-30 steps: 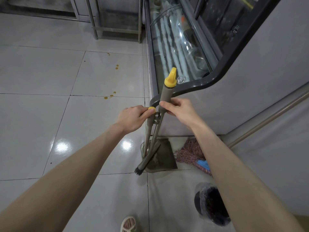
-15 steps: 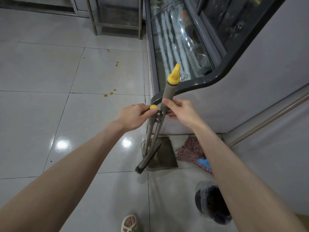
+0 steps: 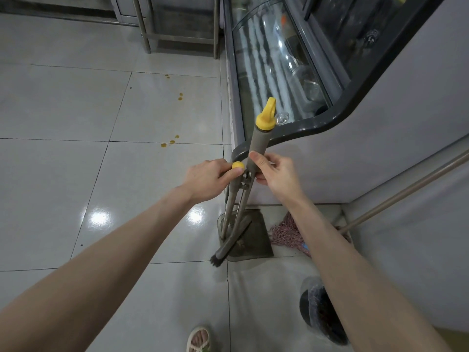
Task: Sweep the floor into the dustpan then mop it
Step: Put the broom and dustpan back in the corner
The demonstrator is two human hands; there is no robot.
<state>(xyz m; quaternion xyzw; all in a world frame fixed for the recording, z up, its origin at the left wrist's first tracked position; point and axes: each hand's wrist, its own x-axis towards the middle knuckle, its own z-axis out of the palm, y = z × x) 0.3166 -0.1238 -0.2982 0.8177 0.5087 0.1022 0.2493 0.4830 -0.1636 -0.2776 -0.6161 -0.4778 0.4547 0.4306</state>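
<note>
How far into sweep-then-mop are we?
Nothing looks done yet. In hand: the left hand grips the dustpan handle and the right hand holds the broom handle. The two handles look clipped together, with the dustpan on the floor. Left to do: yellow spots lie unswept on the tiles, and the mop lies untouched beside the dustpan.

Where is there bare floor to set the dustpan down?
Open tiles lie left of the display case, between the yellow spots and the sandalled foot. The right corner is crowded: dustpan, mop head and lined bin.
</note>
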